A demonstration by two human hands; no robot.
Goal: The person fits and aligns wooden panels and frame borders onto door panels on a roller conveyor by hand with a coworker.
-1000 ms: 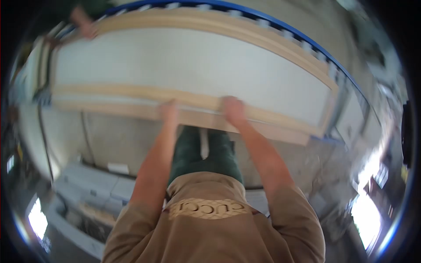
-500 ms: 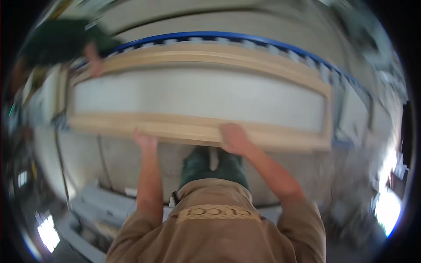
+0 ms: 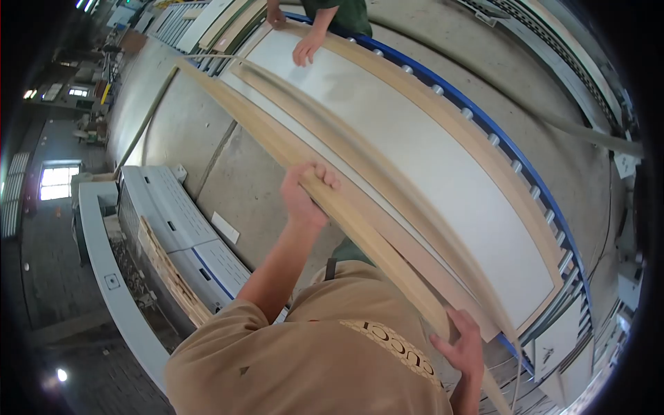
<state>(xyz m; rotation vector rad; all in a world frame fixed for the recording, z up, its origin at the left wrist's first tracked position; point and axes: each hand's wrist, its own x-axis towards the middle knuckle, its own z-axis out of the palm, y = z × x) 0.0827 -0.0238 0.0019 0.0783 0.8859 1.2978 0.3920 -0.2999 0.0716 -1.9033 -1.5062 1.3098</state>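
My left hand [image 3: 308, 197] is closed around the near rail of a long, light wooden frame [image 3: 373, 243]. Lower down that rail, my right hand [image 3: 462, 342] grips it between thumb and fingers. The frame is tilted up towards my body, and its thin far rail [image 3: 408, 187] crosses above a white panel [image 3: 408, 152]. This panel has a wooden border [image 3: 443, 100] and lies on a blue-edged roller conveyor [image 3: 477, 124]. Whether frame and panel touch anywhere, I cannot tell.
Across the panel's far end, a co-worker's hand [image 3: 308, 48] hovers over or touches the white surface. A second hand [image 3: 275, 17] is at its corner. Grey metal housing [image 3: 166, 207] stands at my left. White boards [image 3: 553, 339] lie near the conveyor's right end.
The wooden frame has come up from lying flat over the panel and tilted towards me. My hands have moved farther apart along its rail. The view has turned.
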